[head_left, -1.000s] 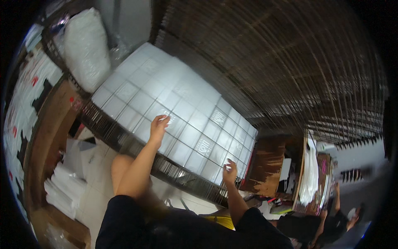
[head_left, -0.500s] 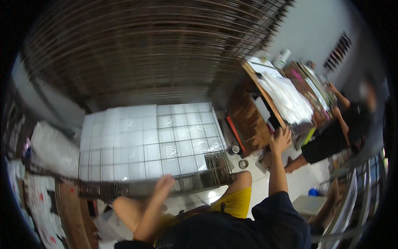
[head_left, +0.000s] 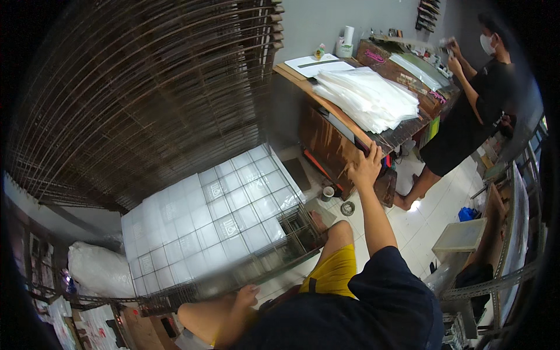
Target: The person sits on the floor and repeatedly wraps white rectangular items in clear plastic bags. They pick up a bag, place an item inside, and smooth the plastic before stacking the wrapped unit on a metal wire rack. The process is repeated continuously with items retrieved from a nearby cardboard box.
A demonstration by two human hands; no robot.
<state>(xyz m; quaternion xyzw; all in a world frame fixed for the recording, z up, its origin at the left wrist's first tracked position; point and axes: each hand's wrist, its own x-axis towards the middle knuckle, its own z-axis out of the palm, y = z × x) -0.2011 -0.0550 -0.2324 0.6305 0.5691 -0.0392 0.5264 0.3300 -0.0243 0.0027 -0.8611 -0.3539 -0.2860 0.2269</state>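
Note:
My right hand [head_left: 366, 167] reaches up and rests on the front edge of a wooden workbench [head_left: 326, 125], just below a pile of clear plastic sheets [head_left: 367, 99]. My left hand [head_left: 248, 294] hangs low by my knee, fingers loosely apart, holding nothing. It is close to the near edge of a stack of wire racks [head_left: 280, 245] topped by a grid of small white printed sheets [head_left: 210, 219]. My leg in yellow shorts [head_left: 332, 268] is between the two hands.
A tall stack of dark wire drying racks [head_left: 151, 87] fills the upper left. Another person [head_left: 472, 111] in black stands at the far end of the bench. A white filled sack [head_left: 96, 271] lies at the lower left. Metal shelving [head_left: 501, 256] stands at the right.
My view has swung to the right. My left hand has come off the grid of white sheets and dropped low. My right hand has gone from the rack's edge to the workbench.

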